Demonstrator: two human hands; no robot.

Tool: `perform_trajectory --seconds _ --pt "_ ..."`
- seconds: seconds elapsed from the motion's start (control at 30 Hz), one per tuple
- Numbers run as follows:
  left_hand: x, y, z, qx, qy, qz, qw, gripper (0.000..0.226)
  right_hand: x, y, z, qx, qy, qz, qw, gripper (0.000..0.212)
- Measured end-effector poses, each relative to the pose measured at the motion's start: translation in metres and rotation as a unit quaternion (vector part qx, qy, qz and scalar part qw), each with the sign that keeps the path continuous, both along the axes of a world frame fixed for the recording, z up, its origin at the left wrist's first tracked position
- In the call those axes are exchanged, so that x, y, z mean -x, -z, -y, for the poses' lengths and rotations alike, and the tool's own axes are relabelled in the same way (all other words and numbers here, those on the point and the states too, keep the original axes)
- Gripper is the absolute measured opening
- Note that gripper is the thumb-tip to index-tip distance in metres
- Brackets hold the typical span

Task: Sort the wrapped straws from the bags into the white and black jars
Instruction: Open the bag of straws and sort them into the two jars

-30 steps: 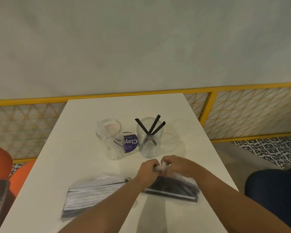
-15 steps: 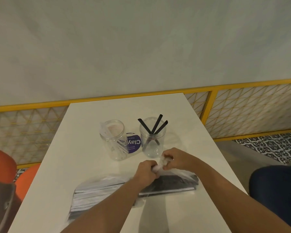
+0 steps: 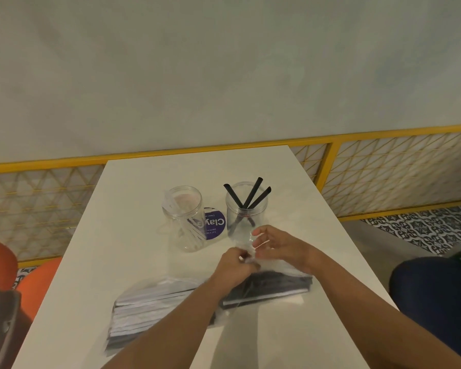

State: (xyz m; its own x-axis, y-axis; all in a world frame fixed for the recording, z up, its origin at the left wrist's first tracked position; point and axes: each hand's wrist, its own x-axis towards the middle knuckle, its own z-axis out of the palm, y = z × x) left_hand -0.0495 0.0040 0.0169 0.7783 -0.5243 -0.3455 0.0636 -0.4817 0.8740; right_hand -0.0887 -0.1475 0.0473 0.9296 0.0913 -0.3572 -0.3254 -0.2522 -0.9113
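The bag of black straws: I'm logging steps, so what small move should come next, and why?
Probably spread the bag's mouth open. The left hand pinches the gathered plastic of the bag of black straws, the right hand is at its neck, and no straw is out yet for the jar with three black straws.

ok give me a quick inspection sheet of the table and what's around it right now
surface: white table, plain top.
job's things: left jar holds white straws; right jar holds three black straws; bag of white straws lies at the near left; bag of black straws lies under the hands.
clutter: purple round label between the jars.
grippers: left hand pinches the black bag's gathered top; right hand is at the same top, grip unclear.
cables: nothing seen.
surroundings: yellow railing behind the table, orange seat at left, patterned floor at right.
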Motion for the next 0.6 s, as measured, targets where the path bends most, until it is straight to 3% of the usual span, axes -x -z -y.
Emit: perform_trajectory --seconds 0.07,0.13,0.23,0.33,0.4,0.47,0.6 --pt "-0.004 -0.005 0.002 0.02 0.003 -0.007 1.0 0.026 0.001 0.003 0.001 0.092 -0.036 0.03 0.995 0.036" --pt "-0.008 -0.004 0.0 0.042 -0.002 -0.006 0.999 0.023 0.001 0.004 0.003 0.126 -0.014 0.059 0.99 0.025" --pt "-0.012 -0.002 -0.005 0.059 -0.016 -0.02 0.998 0.018 0.001 0.007 0.006 -0.009 0.124 0.044 0.991 0.021" --pt "-0.012 -0.003 -0.008 0.045 0.025 -0.032 0.998 0.013 0.001 0.01 0.016 -0.169 0.243 0.066 0.953 0.029" --pt "-0.012 -0.006 -0.006 0.026 0.065 -0.041 0.997 0.024 0.0 0.007 0.017 -0.264 0.26 0.106 0.923 0.026" --pt "-0.013 -0.01 -0.001 0.031 0.082 -0.048 0.995 0.023 -0.003 0.002 0.015 -0.305 0.248 0.138 0.909 0.018" --pt "-0.015 -0.027 0.006 0.095 0.058 -0.073 0.991 0.005 -0.001 0.004 0.018 -0.241 0.236 0.096 0.936 0.056"
